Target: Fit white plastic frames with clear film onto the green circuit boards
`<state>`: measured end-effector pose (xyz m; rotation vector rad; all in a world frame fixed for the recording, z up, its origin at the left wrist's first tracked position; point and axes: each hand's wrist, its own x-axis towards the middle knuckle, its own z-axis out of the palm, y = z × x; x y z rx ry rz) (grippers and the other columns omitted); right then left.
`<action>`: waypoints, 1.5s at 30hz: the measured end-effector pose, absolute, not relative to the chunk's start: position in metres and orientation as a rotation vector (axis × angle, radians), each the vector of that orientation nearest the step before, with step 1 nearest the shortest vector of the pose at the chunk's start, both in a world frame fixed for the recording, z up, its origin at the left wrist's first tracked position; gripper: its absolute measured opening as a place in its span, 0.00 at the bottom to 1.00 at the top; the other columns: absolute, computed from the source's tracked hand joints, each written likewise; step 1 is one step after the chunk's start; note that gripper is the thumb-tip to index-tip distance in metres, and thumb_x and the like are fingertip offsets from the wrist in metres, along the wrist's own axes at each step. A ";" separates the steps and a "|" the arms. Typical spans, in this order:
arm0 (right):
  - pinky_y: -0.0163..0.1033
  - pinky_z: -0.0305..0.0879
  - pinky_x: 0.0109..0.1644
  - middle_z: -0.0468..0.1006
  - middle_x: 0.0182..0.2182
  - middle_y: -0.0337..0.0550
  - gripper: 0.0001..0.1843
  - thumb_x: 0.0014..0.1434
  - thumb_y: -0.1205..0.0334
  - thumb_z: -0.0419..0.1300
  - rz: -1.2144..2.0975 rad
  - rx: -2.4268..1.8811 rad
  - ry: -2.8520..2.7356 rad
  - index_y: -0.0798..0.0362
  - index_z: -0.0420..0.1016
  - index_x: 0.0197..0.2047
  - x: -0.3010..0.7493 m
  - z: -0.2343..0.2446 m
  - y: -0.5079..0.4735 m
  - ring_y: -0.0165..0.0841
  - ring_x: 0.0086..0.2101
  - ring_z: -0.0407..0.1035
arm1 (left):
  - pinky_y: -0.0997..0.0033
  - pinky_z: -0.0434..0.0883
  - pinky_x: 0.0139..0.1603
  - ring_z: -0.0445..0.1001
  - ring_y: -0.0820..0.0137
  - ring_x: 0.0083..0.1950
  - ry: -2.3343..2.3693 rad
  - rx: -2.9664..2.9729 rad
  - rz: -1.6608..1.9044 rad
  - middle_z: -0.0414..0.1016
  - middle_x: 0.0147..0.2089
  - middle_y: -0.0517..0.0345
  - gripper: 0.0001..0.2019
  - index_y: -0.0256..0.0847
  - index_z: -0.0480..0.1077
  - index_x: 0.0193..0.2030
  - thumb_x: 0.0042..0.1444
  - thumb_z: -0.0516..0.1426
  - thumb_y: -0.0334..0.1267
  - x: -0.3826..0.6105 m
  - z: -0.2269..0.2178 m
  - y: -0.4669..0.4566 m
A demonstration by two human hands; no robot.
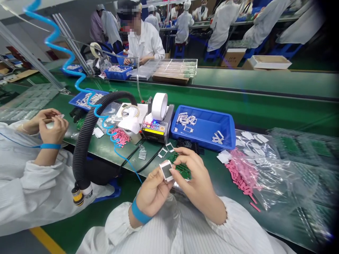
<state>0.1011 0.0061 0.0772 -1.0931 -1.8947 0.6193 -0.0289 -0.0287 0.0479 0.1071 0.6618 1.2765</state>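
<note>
In front of my chest, my left hand [155, 192] holds a small white-framed display [167, 170] with a dark grey face, its thumb along the left edge. My right hand [196, 173] has its thumb and fingertips at the display's right edge, pinching it from that side. Just behind it lie green circuit boards [183, 170], partly covered by my right hand. Two loose white frames [162, 152] rest on the bench beyond my hands. A blue wristband [140, 211] circles my left wrist.
A blue tray [230, 135] holds several white frames. A tape dispenser [156, 130] carries a white roll. Pink strips [239, 173] and plastic-wrapped boards lie right. A black hose [84, 141] arches at left, beside a co-worker's hands [54, 127] holding a small part.
</note>
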 end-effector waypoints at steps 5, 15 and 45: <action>0.46 0.64 0.51 0.70 0.49 0.49 0.11 0.60 0.70 0.52 0.536 -0.891 -1.900 0.49 0.66 0.46 0.106 0.076 0.002 0.38 0.50 0.65 | 0.67 0.67 0.54 0.77 0.71 0.41 0.596 0.076 1.277 0.81 0.39 0.56 0.07 0.38 0.75 0.38 0.50 0.62 0.34 -0.031 0.049 -0.029; 0.51 0.62 0.48 0.70 0.51 0.50 0.14 0.58 0.66 0.54 0.366 -0.834 -1.999 0.49 0.68 0.48 0.107 0.077 0.002 0.42 0.47 0.66 | 0.72 0.70 0.47 0.77 0.72 0.40 0.576 0.116 1.266 0.80 0.37 0.59 0.12 0.39 0.75 0.39 0.46 0.65 0.35 -0.032 0.053 -0.030; 0.48 0.67 0.48 0.71 0.43 0.46 0.06 0.60 0.64 0.54 1.036 -1.002 -1.787 0.49 0.64 0.30 0.100 0.097 0.005 0.40 0.47 0.67 | 0.77 0.69 0.42 0.72 0.76 0.35 0.584 0.183 1.162 0.75 0.33 0.61 0.11 0.39 0.77 0.38 0.47 0.64 0.39 -0.033 0.075 -0.035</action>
